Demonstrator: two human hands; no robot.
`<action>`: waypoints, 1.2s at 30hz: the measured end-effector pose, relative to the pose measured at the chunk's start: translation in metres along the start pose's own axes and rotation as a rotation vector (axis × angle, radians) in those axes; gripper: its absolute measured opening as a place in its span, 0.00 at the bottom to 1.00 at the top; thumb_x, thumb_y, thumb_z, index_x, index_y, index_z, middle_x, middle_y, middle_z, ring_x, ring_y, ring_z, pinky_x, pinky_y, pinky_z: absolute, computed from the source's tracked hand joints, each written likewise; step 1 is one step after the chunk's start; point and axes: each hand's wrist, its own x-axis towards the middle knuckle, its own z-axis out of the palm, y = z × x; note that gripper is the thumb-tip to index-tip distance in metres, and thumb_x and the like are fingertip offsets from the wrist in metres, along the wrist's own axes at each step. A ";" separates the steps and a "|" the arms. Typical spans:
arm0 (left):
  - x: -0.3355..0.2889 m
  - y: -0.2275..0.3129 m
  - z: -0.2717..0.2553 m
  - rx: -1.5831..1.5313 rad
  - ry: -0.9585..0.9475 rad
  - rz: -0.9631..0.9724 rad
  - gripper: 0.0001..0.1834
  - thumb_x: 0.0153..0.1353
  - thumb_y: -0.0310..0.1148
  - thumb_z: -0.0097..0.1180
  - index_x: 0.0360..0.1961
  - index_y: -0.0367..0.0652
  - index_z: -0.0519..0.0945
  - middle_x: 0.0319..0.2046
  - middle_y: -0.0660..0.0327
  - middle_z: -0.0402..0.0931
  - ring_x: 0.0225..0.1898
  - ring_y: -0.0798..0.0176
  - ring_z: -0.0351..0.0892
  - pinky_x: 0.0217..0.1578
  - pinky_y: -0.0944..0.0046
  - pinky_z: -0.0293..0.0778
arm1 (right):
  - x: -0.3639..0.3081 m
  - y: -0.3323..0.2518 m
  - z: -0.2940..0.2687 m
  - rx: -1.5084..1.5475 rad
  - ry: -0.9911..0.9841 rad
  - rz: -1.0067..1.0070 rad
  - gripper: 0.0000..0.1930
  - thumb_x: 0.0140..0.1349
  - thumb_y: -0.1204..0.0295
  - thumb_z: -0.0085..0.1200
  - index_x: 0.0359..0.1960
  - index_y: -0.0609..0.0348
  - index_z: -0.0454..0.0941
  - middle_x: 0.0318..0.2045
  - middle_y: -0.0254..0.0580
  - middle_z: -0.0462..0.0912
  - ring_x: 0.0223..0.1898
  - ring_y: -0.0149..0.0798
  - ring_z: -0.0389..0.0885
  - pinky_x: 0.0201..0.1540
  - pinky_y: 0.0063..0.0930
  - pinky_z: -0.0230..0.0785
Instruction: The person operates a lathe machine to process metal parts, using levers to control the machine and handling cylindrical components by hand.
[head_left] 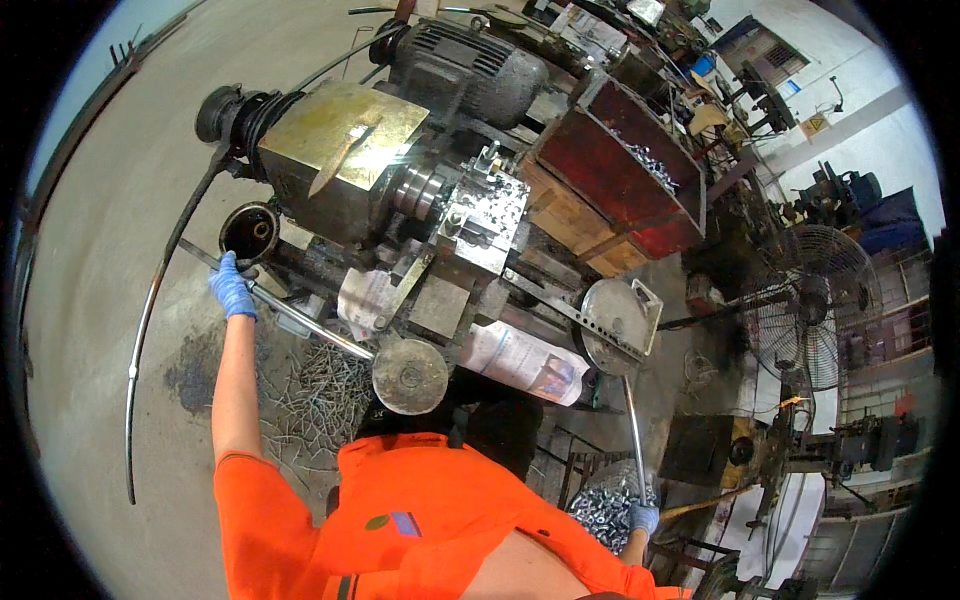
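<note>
In front of me stands a small lathe-like machine with a metal headstock (345, 130), a shiny spindle (418, 190) and a tool block (485, 215) strewn with bits of metal. My left hand (232, 290), in a blue glove, is closed round the far end of a metal lever (318, 328) that runs to a round metal knob or disc (410, 376). Low on the right, my gloved right hand (644, 518) grips the lower end of a long metal lever (634, 430), which slopes up to a round plate (615, 318). Both levers are partly covered by the hands.
A wire basket of small metal parts (603, 515) sits beside my right hand. Metal shavings (318, 395) litter the floor near my left forearm. A red bin (630, 160) holds more parts behind the machine. A brush (340, 165) lies on the headstock; a fan (815, 300) stands right.
</note>
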 end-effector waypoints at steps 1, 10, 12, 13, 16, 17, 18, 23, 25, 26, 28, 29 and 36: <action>0.000 0.001 -0.001 0.000 -0.001 0.001 0.08 0.56 0.31 0.51 0.31 0.35 0.71 0.16 0.54 0.75 0.10 0.64 0.71 0.09 0.68 0.67 | -0.002 -0.004 -0.002 -0.001 -0.014 0.005 0.19 0.42 0.58 0.55 0.26 0.66 0.79 0.27 0.61 0.78 0.35 0.55 0.78 0.38 0.42 0.71; -0.005 0.005 -0.002 0.010 -0.005 0.026 0.09 0.57 0.31 0.51 0.31 0.35 0.72 0.17 0.55 0.75 0.12 0.64 0.73 0.11 0.68 0.70 | -0.019 -0.024 -0.024 -0.047 -0.062 0.025 0.19 0.42 0.60 0.54 0.30 0.63 0.79 0.31 0.61 0.78 0.38 0.55 0.77 0.40 0.43 0.70; -0.004 0.004 -0.003 0.012 -0.007 0.012 0.08 0.57 0.31 0.51 0.31 0.35 0.72 0.17 0.55 0.75 0.12 0.64 0.73 0.12 0.68 0.70 | -0.017 -0.022 -0.021 -0.036 -0.070 0.045 0.19 0.42 0.60 0.55 0.31 0.62 0.79 0.32 0.61 0.78 0.39 0.55 0.77 0.41 0.43 0.70; -0.005 0.005 -0.002 0.013 -0.010 0.004 0.08 0.56 0.31 0.51 0.31 0.35 0.72 0.17 0.55 0.75 0.12 0.64 0.73 0.12 0.68 0.71 | -0.016 -0.019 -0.019 -0.029 -0.073 0.058 0.19 0.41 0.60 0.55 0.32 0.62 0.79 0.33 0.61 0.78 0.39 0.55 0.77 0.41 0.43 0.70; -0.008 0.007 0.000 -0.016 -0.015 0.008 0.08 0.56 0.30 0.50 0.31 0.34 0.72 0.17 0.55 0.75 0.12 0.64 0.73 0.12 0.68 0.71 | -0.013 -0.012 -0.012 -0.039 -0.041 0.049 0.19 0.41 0.60 0.55 0.31 0.63 0.79 0.32 0.61 0.78 0.38 0.55 0.78 0.41 0.43 0.70; -0.008 0.008 0.002 -0.017 -0.002 0.006 0.08 0.56 0.30 0.50 0.31 0.34 0.72 0.17 0.54 0.75 0.12 0.64 0.73 0.12 0.68 0.71 | -0.010 -0.010 -0.008 -0.055 -0.058 0.082 0.21 0.39 0.59 0.57 0.32 0.63 0.79 0.33 0.59 0.78 0.39 0.54 0.78 0.42 0.41 0.70; -0.008 0.008 0.003 -0.018 0.011 0.004 0.08 0.56 0.30 0.50 0.31 0.34 0.72 0.17 0.54 0.75 0.11 0.64 0.73 0.12 0.68 0.71 | -0.005 -0.008 -0.005 -0.071 -0.076 0.116 0.22 0.38 0.59 0.59 0.34 0.63 0.78 0.35 0.58 0.79 0.40 0.52 0.78 0.43 0.38 0.70; -0.003 0.004 -0.001 -0.027 -0.010 0.004 0.08 0.56 0.29 0.50 0.31 0.34 0.71 0.17 0.54 0.75 0.11 0.64 0.72 0.11 0.68 0.70 | -0.008 -0.008 -0.003 -0.047 -0.044 0.081 0.24 0.40 0.56 0.59 0.36 0.62 0.78 0.37 0.55 0.79 0.41 0.50 0.78 0.45 0.36 0.69; -0.002 0.002 -0.003 -0.032 -0.016 0.010 0.08 0.56 0.29 0.50 0.31 0.34 0.71 0.17 0.54 0.75 0.11 0.63 0.72 0.11 0.68 0.70 | -0.026 -0.029 -0.027 -0.031 -0.110 0.101 0.24 0.41 0.56 0.58 0.36 0.62 0.78 0.37 0.55 0.79 0.41 0.50 0.78 0.45 0.37 0.69; -0.002 0.002 -0.003 -0.031 -0.012 0.003 0.08 0.56 0.29 0.50 0.31 0.34 0.71 0.17 0.54 0.75 0.11 0.64 0.72 0.11 0.68 0.70 | -0.031 -0.032 -0.031 -0.024 -0.091 0.093 0.22 0.40 0.57 0.57 0.34 0.62 0.78 0.35 0.56 0.79 0.40 0.52 0.78 0.44 0.38 0.69; -0.004 0.004 0.000 -0.031 -0.007 -0.009 0.08 0.56 0.30 0.50 0.31 0.34 0.71 0.16 0.54 0.75 0.10 0.64 0.72 0.11 0.68 0.70 | -0.037 -0.035 -0.036 -0.008 -0.053 0.079 0.20 0.39 0.60 0.56 0.31 0.63 0.79 0.32 0.59 0.78 0.38 0.54 0.78 0.40 0.42 0.69; -0.004 0.004 0.001 -0.034 -0.010 -0.010 0.08 0.56 0.30 0.50 0.31 0.34 0.71 0.16 0.54 0.75 0.10 0.64 0.72 0.11 0.68 0.70 | -0.036 -0.030 -0.032 -0.007 -0.040 0.089 0.20 0.39 0.61 0.56 0.32 0.62 0.79 0.32 0.59 0.78 0.38 0.54 0.78 0.41 0.41 0.69; 0.001 0.000 -0.003 -0.064 0.003 -0.035 0.07 0.56 0.30 0.51 0.30 0.35 0.71 0.16 0.54 0.74 0.10 0.64 0.71 0.10 0.68 0.69 | -0.030 -0.023 -0.021 0.003 -0.047 0.114 0.22 0.37 0.60 0.58 0.32 0.65 0.78 0.34 0.59 0.78 0.39 0.52 0.78 0.42 0.39 0.69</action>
